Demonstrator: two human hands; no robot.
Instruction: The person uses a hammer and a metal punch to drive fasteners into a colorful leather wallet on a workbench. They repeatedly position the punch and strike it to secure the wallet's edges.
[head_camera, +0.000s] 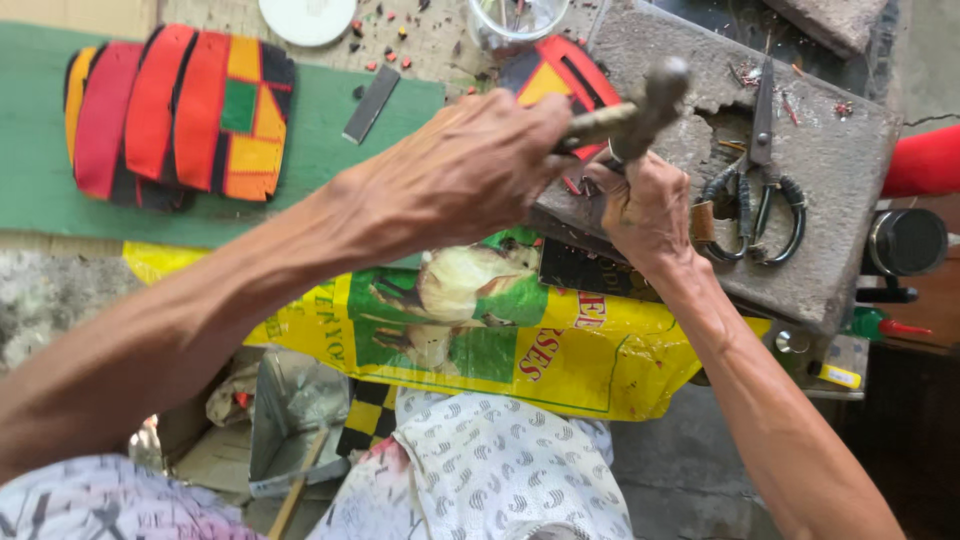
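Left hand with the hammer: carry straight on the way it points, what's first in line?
Likely the right hand, just past the hammer gripped by the left hand, pinching something small on the stone block. Depth is unclear.

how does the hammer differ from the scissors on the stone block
The worn metal-headed hammer is gripped in the left hand and raised above the grey stone block; the dark-handled metal scissors lie flat on the block, touched by no hand. The hammer has one blunt rounded head, the scissors two thin blades, closed, pointing away from the person. The right hand rests beside the scissors, not on them. Both tools look worn and dull.
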